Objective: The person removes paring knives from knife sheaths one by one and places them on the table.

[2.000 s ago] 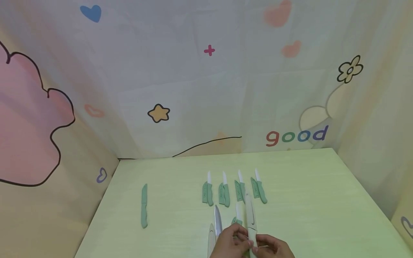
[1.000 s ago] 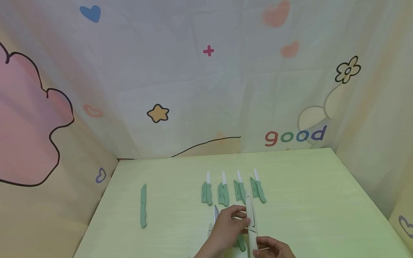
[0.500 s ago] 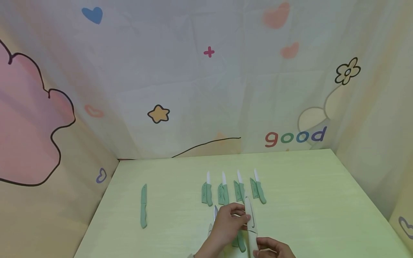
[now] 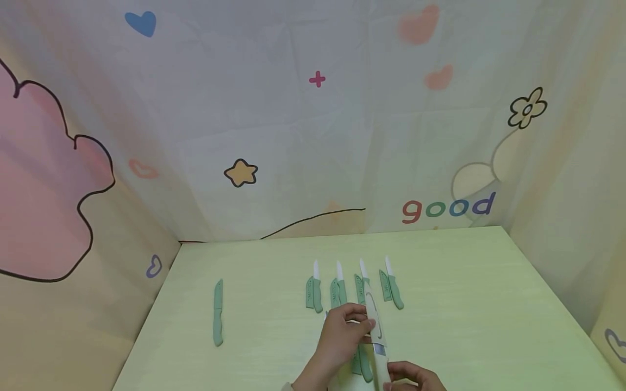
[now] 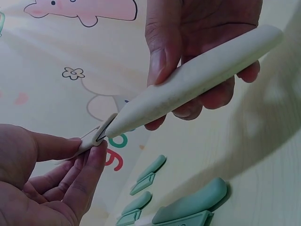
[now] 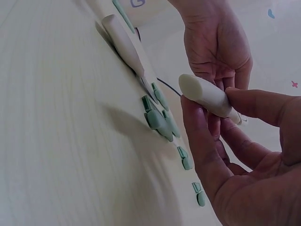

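A cream-handled knife is held up between both hands, its steel blade (image 4: pixel 379 349) bared for a short stretch between the handle and its cream sheath. My left hand (image 4: pixel 339 336) pinches the sheath (image 4: pixel 372 304) between thumb and fingers. Around the handle (image 5: pixel 202 77), the thumb and fingers of my right hand (image 4: pixel 413 374) keep a grip. Beneath the hands lies a green knife (image 4: pixel 365 366) beside its green sheath. Another cream-handled knife (image 6: pixel 124 47) rests on the table with its steel blade out; in the head view my left hand and forearm cover most of it.
Farther back, several small green knives with white blades (image 4: pixel 388 265) lie in a row, each beside a green sheath (image 4: pixel 385 285). At the left of the pale table (image 4: pixel 464 315) lies a longer green knife (image 4: pixel 218 312) in its sheath. Printed curtains (image 4: pixel 274 119) stand behind.
My left hand has moved from near the handle up to the sheath. The sheath has slid forward along the blade, baring steel at the handle end. The right hand stays on the handle.
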`<state>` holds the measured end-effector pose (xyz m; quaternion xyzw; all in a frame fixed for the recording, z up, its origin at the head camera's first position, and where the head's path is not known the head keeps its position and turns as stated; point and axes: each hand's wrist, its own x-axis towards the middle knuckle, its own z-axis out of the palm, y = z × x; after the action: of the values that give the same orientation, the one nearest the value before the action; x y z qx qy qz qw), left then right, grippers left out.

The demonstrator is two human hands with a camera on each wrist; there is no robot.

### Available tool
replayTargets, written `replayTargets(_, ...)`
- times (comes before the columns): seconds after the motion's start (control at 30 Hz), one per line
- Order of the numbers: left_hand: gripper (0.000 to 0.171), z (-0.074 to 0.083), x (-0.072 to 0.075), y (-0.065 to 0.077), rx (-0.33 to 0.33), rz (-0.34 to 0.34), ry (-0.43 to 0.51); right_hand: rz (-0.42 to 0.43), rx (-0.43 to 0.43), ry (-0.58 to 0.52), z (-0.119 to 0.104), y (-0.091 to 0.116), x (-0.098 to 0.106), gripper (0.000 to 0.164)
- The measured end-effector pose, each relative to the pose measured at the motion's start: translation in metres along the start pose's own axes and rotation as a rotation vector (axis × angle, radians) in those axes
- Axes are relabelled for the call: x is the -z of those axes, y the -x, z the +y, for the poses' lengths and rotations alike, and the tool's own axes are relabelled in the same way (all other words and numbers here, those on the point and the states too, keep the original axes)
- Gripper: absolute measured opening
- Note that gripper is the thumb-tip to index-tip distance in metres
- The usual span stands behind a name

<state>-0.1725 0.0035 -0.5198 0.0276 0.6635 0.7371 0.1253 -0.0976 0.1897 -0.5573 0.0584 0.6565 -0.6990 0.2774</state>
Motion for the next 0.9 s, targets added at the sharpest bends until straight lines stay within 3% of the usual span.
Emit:
replayTargets(0.5, 0.022, 0.0052, 0.0012, -0.0017, 0.036, -0.001, -0.013, -0.024, -0.002, 0.036, 0.0013, 0.0008, 0.0012, 0.050)
replayTargets(0.7, 0.022, 0.0059, 0.0024, -0.0043, 0.035, 0.015, -0.031, -0.064, 0.041, 0.045, 0.0048, 0.0001, 0.0025, 0.054)
replayTargets(0.9, 0.021, 0.0049, 0.0038, -0.0067, 0.020, 0.034, -0.028, -0.111, 0.087, 0.086, 0.0065, 0.0003, 0.0040, 0.045)
